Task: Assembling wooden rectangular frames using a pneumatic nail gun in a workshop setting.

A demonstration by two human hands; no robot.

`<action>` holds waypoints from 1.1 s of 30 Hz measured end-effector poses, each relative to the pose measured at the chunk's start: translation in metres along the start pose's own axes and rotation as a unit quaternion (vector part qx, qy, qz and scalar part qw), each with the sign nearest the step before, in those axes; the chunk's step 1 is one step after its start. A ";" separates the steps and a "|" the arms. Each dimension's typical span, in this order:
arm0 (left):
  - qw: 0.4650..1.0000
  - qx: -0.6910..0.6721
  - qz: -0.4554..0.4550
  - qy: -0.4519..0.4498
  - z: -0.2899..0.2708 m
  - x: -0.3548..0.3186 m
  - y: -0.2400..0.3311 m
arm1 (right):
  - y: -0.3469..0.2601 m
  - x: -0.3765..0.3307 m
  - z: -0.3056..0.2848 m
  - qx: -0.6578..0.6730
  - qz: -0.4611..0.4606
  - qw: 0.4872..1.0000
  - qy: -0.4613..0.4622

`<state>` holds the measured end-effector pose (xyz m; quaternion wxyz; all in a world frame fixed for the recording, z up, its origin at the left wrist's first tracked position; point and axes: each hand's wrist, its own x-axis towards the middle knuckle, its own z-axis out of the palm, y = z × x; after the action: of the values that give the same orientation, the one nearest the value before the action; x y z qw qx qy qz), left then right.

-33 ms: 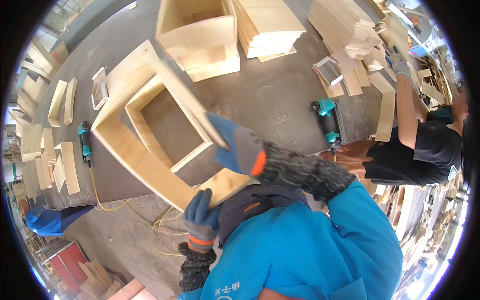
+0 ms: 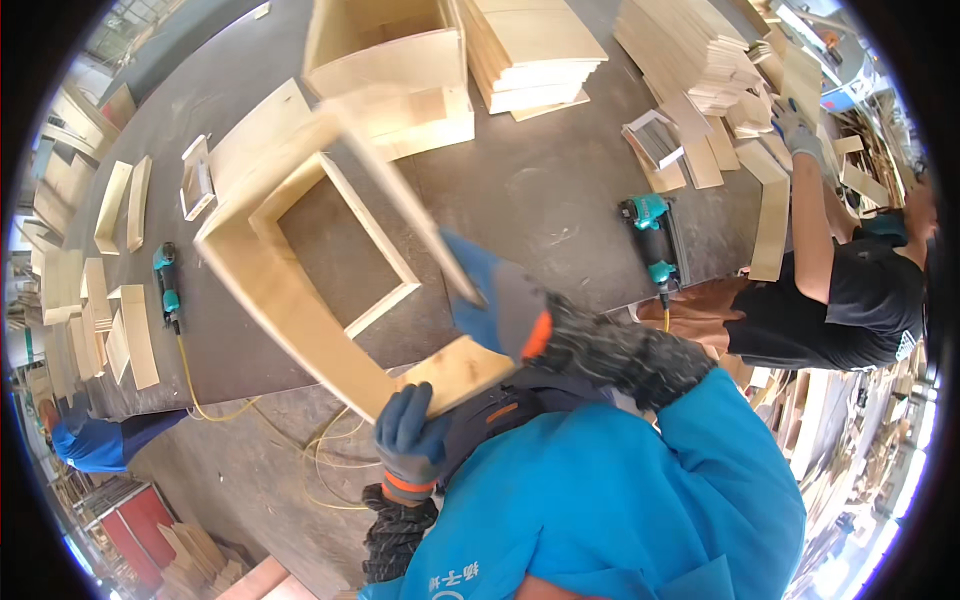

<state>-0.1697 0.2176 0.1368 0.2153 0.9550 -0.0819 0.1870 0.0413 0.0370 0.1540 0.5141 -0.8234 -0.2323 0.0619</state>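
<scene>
A large open wooden frame [image 2: 285, 315] of pale boards is tilted up above the near edge of the workbench, between both my gloved hands. My left hand [image 2: 408, 435] grips its near corner, fingers over the board's edge. My right hand [image 2: 500, 300] is closed on the frame's right-hand board, which is smeared by motion; the thumb side is partly hidden. Seen through the opening, a smaller wooden frame [image 2: 385, 306] lies on the bench. Behind the large frame, a flat wooden panel [image 2: 262, 132] is partly covered.
At the back stand a wooden box [image 2: 385, 80] and a stack of boards [image 2: 530, 55]. Teal nail guns lie right [image 2: 652, 235] and left [image 2: 168, 280], a yellow hose [image 2: 205, 412] trailing off the left one. A co-worker in black [image 2: 845, 310] works at right, another person in blue [image 2: 95, 440] at left.
The large frame and both my hands have shifted slightly to the right, the right hand a little more. The smaller frame on the bench stays about where it was.
</scene>
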 end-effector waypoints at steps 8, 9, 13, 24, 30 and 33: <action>0.960 -0.059 -0.260 0.088 0.063 0.004 0.078 | 0.140 -0.151 -0.045 0.138 0.239 0.954 0.116; 0.867 -0.271 -0.396 0.135 0.081 0.004 0.084 | 0.154 -0.158 -0.039 0.113 0.254 0.945 0.172; 0.808 -0.354 -0.471 0.018 0.167 0.018 0.070 | 0.171 -0.182 -0.025 0.143 0.340 0.911 0.184; 0.880 -0.283 -0.381 0.019 0.219 0.147 -0.019 | 0.212 -0.171 -0.166 0.026 0.261 0.936 0.234; 0.855 -0.319 -0.401 -0.075 0.223 0.193 -0.051 | 0.205 -0.039 -0.258 -0.222 0.042 0.945 0.239; 0.904 -0.268 -0.334 0.009 0.223 0.188 -0.045 | 0.228 0.071 -0.270 -0.270 0.015 0.933 0.238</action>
<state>0.0854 0.1453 0.0063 0.5134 0.8310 0.1971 0.0832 0.2685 -0.2350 0.0898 0.3116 -0.9250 -0.0991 -0.1934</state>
